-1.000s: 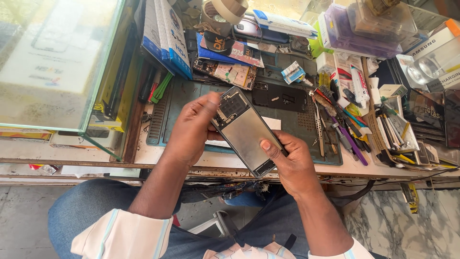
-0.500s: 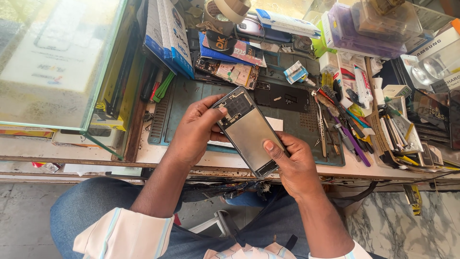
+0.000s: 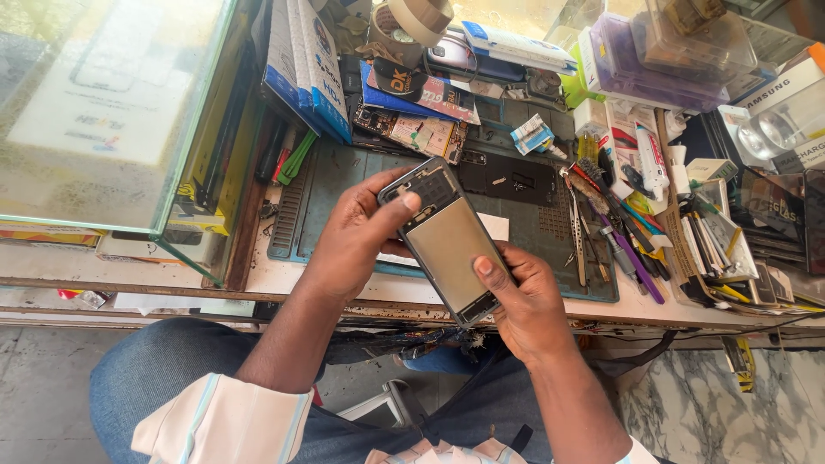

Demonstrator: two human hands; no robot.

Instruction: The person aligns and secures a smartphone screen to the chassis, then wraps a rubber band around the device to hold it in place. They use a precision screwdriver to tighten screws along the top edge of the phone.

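A cluttered workbench [image 3: 284, 279] with a teal work mat [image 3: 335, 185] lies beyond the hands. Between them, tilted above the bench edge, is an opened phone [image 3: 447, 241], its back off, showing a metal plate and dark circuitry. The left hand [image 3: 357, 236] grips its upper end, thumb on top; the right hand [image 3: 524, 305] grips its lower end.

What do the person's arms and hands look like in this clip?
Both hands, left hand and right hand, are bare: no gloves, rings or watch visible. Forearms are uncovered. Pale sleeves with light blue stripes sit pushed up near the elbows.
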